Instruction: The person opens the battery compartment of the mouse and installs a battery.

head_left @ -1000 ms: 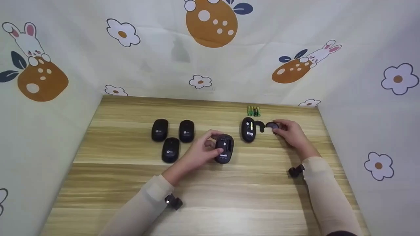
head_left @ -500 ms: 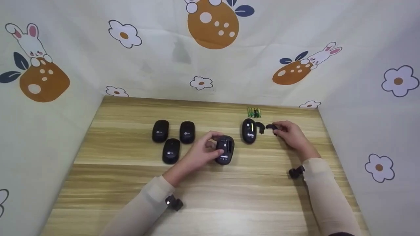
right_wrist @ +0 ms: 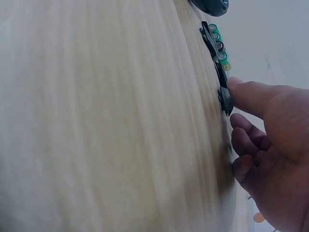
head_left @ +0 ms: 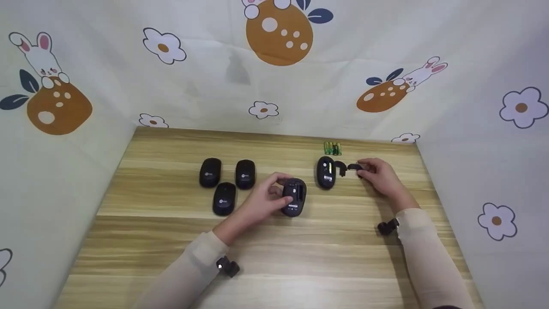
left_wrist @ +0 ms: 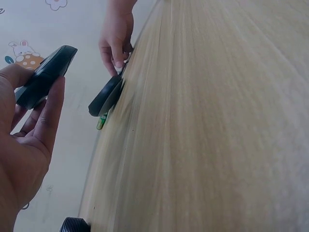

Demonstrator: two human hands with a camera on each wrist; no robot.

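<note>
My left hand (head_left: pixel 262 201) holds a black computer mouse (head_left: pixel 296 209) with its underside turned up and its battery slot uncovered; the left wrist view shows this mouse (left_wrist: pixel 46 77) raised off the table. Farther right, my right hand (head_left: pixel 384 179) pinches the end of a curved black battery cover (head_left: pixel 353 166), which lies low at the tabletop. In the right wrist view, thumb and fingers are right at that cover (right_wrist: pixel 225 99). Beside it lies a second battery cover (head_left: pixel 342 165), next to another upturned mouse (head_left: pixel 324 182) with a battery in its slot.
Several green batteries (head_left: pixel 333 149) lie in a row near the table's back edge. On the left, three black mice sit right side up: one at back left (head_left: pixel 210 169), one to its right (head_left: pixel 245 170), one in front (head_left: pixel 224 195). Patterned cloth walls (head_left: pixel 206 94) border the wooden table (head_left: pixel 274 266).
The battery cover in my right hand has tipped down from a tilted position to lie flat at the table. My left hand still holds its mouse in the same place.
</note>
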